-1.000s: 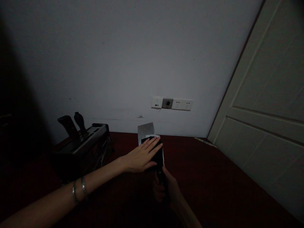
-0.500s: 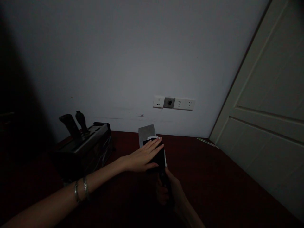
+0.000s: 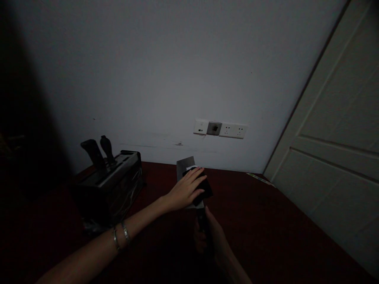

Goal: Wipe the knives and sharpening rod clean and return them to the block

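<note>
Head view, very dim. Right hand low and close to the body, fist wrapped around the dark handle of a cleaver. Left hand just beyond it, flat and spread, fingers straight, pressed palm-down on a dark cloth covering most of the blade. Only the far grey corner of the blade showing past the left fingertips, plus a pale sliver under the heel of that hand.

Long axis of the cleaver running straight away from the right hand, handle near, blade far and tipped slightly up. Left forearm crossing in from the left side with two bracelets at the wrist. Left hand the nearer one to the blade and cloth; right hand touching the handle alone.

Left of the left hand, apart from it: a knife block with two dark grips standing up. Beyond both hands, a socket strip on the wall. Well right of the right hand, a panelled door. Under everything, a dark red table.
</note>
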The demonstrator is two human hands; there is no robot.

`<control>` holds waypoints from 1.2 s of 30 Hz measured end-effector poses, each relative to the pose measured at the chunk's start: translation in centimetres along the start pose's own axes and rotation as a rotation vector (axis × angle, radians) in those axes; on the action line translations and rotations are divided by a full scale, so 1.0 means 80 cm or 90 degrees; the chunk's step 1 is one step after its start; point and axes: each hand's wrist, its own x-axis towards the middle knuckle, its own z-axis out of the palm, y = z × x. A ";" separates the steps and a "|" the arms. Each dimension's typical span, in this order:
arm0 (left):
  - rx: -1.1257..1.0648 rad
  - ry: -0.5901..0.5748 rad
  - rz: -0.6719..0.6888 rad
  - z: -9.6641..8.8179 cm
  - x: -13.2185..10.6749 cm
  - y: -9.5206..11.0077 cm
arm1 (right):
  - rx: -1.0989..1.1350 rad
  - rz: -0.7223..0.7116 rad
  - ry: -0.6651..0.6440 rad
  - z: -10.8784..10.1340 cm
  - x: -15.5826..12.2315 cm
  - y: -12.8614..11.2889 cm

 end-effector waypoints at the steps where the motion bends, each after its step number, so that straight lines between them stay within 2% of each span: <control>1: -0.005 0.017 0.004 -0.001 0.000 -0.005 | -0.010 0.004 0.002 0.000 0.002 0.000; 4: -0.012 0.050 0.018 -0.003 -0.004 -0.016 | -0.042 -0.009 0.042 0.001 0.008 0.001; 7: -0.013 0.065 0.022 -0.003 -0.008 -0.022 | -0.115 -0.059 0.117 0.003 0.009 0.004; 9: -0.014 0.078 0.022 -0.005 -0.009 -0.023 | -0.189 -0.129 0.162 0.004 0.005 0.003; 13: -0.009 0.089 0.024 -0.010 -0.009 -0.025 | -0.337 -0.353 0.212 0.005 -0.008 -0.002; 15: -0.004 0.092 0.022 -0.012 -0.009 -0.026 | -0.411 -0.397 0.241 0.005 -0.012 -0.005; 20: 0.001 0.092 0.018 -0.008 -0.011 -0.028 | -0.545 -0.428 0.341 -0.001 -0.010 -0.005; 26: 0.015 0.058 0.012 0.011 -0.015 -0.036 | -0.593 -0.481 0.449 -0.014 0.005 -0.004; 32: -0.033 0.014 0.013 0.025 -0.016 -0.031 | -0.522 -0.464 0.431 -0.018 0.018 0.005; 36: -0.134 0.049 -0.023 0.039 -0.016 -0.024 | -0.544 -0.503 0.456 -0.012 0.015 0.006</control>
